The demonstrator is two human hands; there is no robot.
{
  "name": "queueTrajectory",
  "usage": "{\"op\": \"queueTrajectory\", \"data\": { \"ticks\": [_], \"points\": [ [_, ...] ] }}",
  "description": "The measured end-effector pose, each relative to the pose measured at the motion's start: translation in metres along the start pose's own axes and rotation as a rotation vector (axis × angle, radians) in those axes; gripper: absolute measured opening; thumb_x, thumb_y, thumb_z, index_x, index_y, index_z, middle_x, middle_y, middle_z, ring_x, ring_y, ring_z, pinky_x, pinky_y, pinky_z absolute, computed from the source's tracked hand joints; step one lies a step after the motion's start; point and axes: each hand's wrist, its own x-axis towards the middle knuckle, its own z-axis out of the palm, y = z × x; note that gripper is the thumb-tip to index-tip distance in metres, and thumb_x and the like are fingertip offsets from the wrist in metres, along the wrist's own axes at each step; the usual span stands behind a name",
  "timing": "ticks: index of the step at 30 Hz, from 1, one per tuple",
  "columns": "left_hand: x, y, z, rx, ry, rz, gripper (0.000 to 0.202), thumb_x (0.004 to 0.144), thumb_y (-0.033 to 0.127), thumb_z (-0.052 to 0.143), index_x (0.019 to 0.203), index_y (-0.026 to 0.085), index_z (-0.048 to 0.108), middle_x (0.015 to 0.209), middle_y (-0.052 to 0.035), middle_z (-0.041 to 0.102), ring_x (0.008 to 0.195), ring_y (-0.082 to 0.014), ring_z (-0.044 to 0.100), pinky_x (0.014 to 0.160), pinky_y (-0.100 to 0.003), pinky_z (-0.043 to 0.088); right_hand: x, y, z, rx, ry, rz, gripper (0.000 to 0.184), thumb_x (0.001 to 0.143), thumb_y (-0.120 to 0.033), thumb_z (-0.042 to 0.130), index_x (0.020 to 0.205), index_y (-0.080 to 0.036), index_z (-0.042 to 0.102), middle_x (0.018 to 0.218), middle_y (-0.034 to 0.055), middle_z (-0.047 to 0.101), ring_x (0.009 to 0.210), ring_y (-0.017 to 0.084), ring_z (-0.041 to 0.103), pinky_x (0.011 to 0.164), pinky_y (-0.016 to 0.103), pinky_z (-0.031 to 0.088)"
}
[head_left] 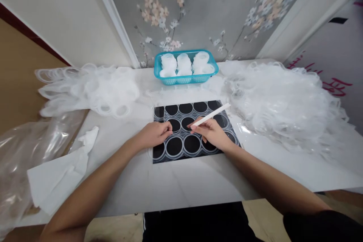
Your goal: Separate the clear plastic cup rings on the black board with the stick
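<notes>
A black board [195,154] lies flat on the table, covered with rows of translucent plastic rings [174,146]. My right hand [211,131] is closed on a slim white stick [212,114], which slants up to the right over the board. The fingertips of that hand come down near a ring in the middle row. At the board's left side my left hand [157,134] is closed, thumb against the curled fingers. Whatever may be between those fingertips is too small to make out.
A blue basket [186,80] with stacks of white rings [184,62] stands at the back. Heaps of translucent ring sheets lie left [99,87] and right [286,102]. Crumpled white paper [61,174] and clear plastic film [25,159] are at the left edge of the white table [170,189].
</notes>
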Motion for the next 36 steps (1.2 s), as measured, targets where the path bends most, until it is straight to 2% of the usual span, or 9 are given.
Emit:
{"op": "queueTrajectory", "data": {
  "ticks": [4, 9, 13, 19, 24, 27, 29, 33, 36],
  "points": [
    [0.0, -0.005, -0.003, -0.349, 0.108, -0.08, 0.017, 0.089, 0.035, 0.044, 0.082, 0.021, 0.05, 0.057, 0.0064, 0.044, 0.052, -0.0097, 0.039, 0.053, -0.023, 0.029, -0.003, 0.002, 0.006, -0.33, 0.002, -0.122, 0.015, 0.083, -0.033, 0.06, 0.084, -0.021, 0.069, 0.087, 0.0041, 0.071, 0.081, 0.021, 0.064, 0.07, 0.033, 0.048],
    [0.006, -0.011, -0.008, -0.839, 0.318, -0.267, 0.017, 0.085, 0.032, 0.046, 0.073, 0.019, 0.044, 0.054, 0.0072, 0.033, 0.044, -0.0059, 0.027, 0.044, -0.021, 0.019, -0.003, 0.004, 0.006, -0.343, 0.003, -0.141, 0.019, 0.086, -0.035, 0.055, 0.084, -0.021, 0.067, 0.083, 0.0036, 0.069, 0.078, 0.02, 0.063, 0.07, 0.031, 0.047],
    [0.01, -0.017, -0.007, -1.158, 0.223, -0.291, 0.018, 0.081, 0.03, 0.052, 0.071, 0.018, 0.043, 0.05, 0.0094, 0.024, 0.04, -0.0033, 0.017, 0.041, -0.021, 0.009, -0.003, 0.005, 0.005, -0.359, -0.003, -0.165, 0.018, 0.087, -0.034, 0.055, 0.083, -0.02, 0.066, 0.083, 0.003, 0.068, 0.076, 0.018, 0.061, 0.068, 0.029, 0.045],
    [0.01, -0.018, 0.0, -1.217, 0.115, -0.232, 0.019, 0.08, 0.031, 0.058, 0.073, 0.017, 0.046, 0.051, 0.0097, 0.022, 0.041, -0.0026, 0.014, 0.041, -0.02, 0.007, -0.006, 0.005, 0.005, -0.348, -0.03, -0.16, 0.015, 0.086, -0.033, 0.056, 0.084, -0.021, 0.065, 0.086, 0.0029, 0.067, 0.078, 0.017, 0.061, 0.066, 0.027, 0.045],
    [0.009, -0.009, 0.001, -0.976, 0.143, -0.194, 0.019, 0.082, 0.034, 0.053, 0.075, 0.018, 0.047, 0.052, 0.0083, 0.025, 0.042, -0.0044, 0.019, 0.041, -0.02, 0.013, -0.005, 0.007, 0.004, -0.279, 0.072, -0.163, 0.017, 0.086, -0.035, 0.057, 0.086, -0.02, 0.064, 0.078, 0.0026, 0.065, 0.07, 0.017, 0.06, 0.063, 0.028, 0.046],
    [0.005, 0.004, 0.008, -0.487, 0.336, -0.094, 0.015, 0.085, 0.033, 0.051, 0.087, 0.019, 0.056, 0.055, 0.0062, 0.039, 0.047, -0.0067, 0.035, 0.048, -0.021, 0.029, -0.003, 0.008, 0.003, -0.287, 0.13, -0.134, 0.019, 0.085, -0.036, 0.057, 0.09, -0.019, 0.064, 0.074, 0.0024, 0.065, 0.065, 0.017, 0.06, 0.061, 0.029, 0.046],
    [0.0, 0.013, 0.017, -0.108, 0.404, 0.022, 0.021, 0.088, 0.033, 0.047, 0.099, 0.021, 0.061, 0.067, 0.0022, 0.055, 0.057, -0.009, 0.048, 0.055, -0.022, 0.035, -0.001, 0.008, 0.003, -0.317, 0.13, -0.136, 0.02, 0.085, -0.036, 0.057, 0.088, -0.019, 0.065, 0.076, 0.003, 0.067, 0.063, 0.016, 0.059, 0.061, 0.029, 0.046],
    [-0.008, 0.023, 0.035, 0.409, 0.261, 0.216, 0.036, 0.094, 0.028, 0.033, 0.118, 0.026, 0.061, 0.084, -0.0029, 0.064, 0.059, -0.0119, 0.055, 0.047, -0.026, 0.029, 0.001, 0.006, 0.003, -0.379, 0.103, -0.166, 0.017, 0.085, -0.033, 0.057, 0.084, -0.019, 0.067, 0.084, 0.0034, 0.07, 0.069, 0.017, 0.061, 0.064, 0.028, 0.047],
    [-0.01, 0.023, 0.041, 0.545, 0.19, 0.22, 0.041, 0.095, 0.028, 0.03, 0.128, 0.026, 0.055, 0.082, -0.0036, 0.064, 0.054, -0.0133, 0.055, 0.045, -0.026, 0.026, 0.001, 0.005, 0.002, -0.459, 0.097, -0.184, 0.014, 0.085, -0.029, 0.056, 0.085, -0.02, 0.068, 0.087, 0.003, 0.071, 0.075, 0.018, 0.063, 0.067, 0.028, 0.047]
  ]
}}
